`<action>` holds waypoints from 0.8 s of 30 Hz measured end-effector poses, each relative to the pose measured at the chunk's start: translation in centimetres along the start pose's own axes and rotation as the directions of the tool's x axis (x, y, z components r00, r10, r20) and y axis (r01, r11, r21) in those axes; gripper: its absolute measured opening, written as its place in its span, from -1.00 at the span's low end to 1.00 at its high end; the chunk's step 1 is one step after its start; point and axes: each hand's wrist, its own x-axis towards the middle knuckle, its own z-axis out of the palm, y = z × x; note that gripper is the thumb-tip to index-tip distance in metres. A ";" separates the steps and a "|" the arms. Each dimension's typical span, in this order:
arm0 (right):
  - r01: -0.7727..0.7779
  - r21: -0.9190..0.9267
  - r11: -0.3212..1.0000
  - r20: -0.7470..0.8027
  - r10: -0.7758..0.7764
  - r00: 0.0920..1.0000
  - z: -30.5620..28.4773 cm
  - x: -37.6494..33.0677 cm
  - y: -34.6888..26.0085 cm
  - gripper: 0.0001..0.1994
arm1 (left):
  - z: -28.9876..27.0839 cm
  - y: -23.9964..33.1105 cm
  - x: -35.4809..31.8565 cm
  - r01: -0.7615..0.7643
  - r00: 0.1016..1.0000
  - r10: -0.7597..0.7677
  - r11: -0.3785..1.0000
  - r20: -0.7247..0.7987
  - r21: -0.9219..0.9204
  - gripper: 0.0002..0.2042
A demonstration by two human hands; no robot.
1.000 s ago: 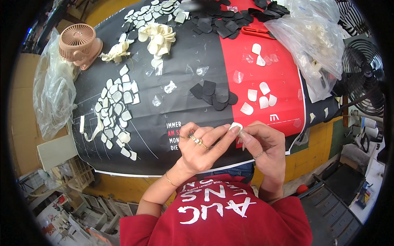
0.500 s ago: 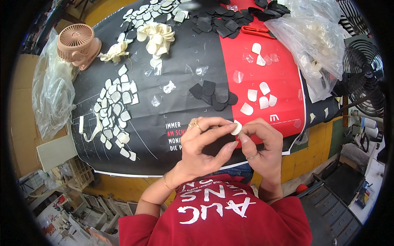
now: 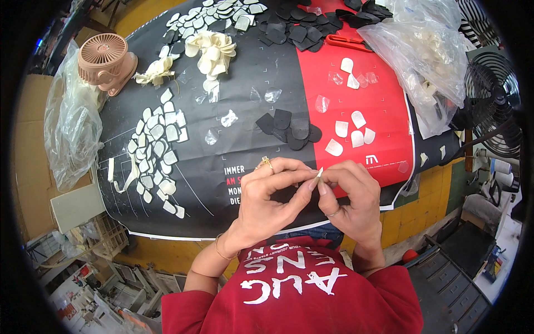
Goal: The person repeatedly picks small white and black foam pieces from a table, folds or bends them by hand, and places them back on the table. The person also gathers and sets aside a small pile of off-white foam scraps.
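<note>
A small white patch with one rounded end (image 3: 320, 172) is turned almost edge-on between my hands. My left hand (image 3: 272, 195) pinches it between thumb and fingertips. From the other side, the thumb and index finger of my right hand (image 3: 355, 199) close on it too. Just beyond my fingers, several loose white patches (image 3: 341, 129) lie on the red part of the mat. Left of them is a small heap of black rounded patches (image 3: 289, 129). A large spread of white patches with dark edges (image 3: 157, 147) covers the left of the mat.
A pink fan (image 3: 105, 61) stands at the far left beside a clear plastic bag (image 3: 72, 122). Cream patches (image 3: 212, 53) form a cluster at the back. A red-handled cutter (image 3: 349, 43), another plastic bag (image 3: 428, 61) and a black fan (image 3: 492, 100) are on the right.
The white patch has turned from showing its flat face to nearly edge-on. My left thumb has come up against it, and my right fingers have drawn closer to my left.
</note>
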 end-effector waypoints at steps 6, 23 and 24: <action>-0.034 -0.008 0.999 0.056 0.035 0.998 -0.4 0.0 -0.2 -0.91 | -0.5 0.0 0.1 0.100 0.994 -0.098 0.993 0.041 -0.061 -0.87; -0.367 0.199 0.909 -0.047 0.383 0.923 -2.2 -0.2 3.2 -0.86 | -1.3 -1.5 -0.6 -0.029 0.988 0.039 0.997 -0.148 0.070 -0.88; -0.344 0.334 0.878 0.006 0.363 0.932 -1.2 -0.5 2.6 -0.86 | -1.1 -1.5 -0.7 -0.015 0.987 0.023 0.999 -0.161 0.053 -0.87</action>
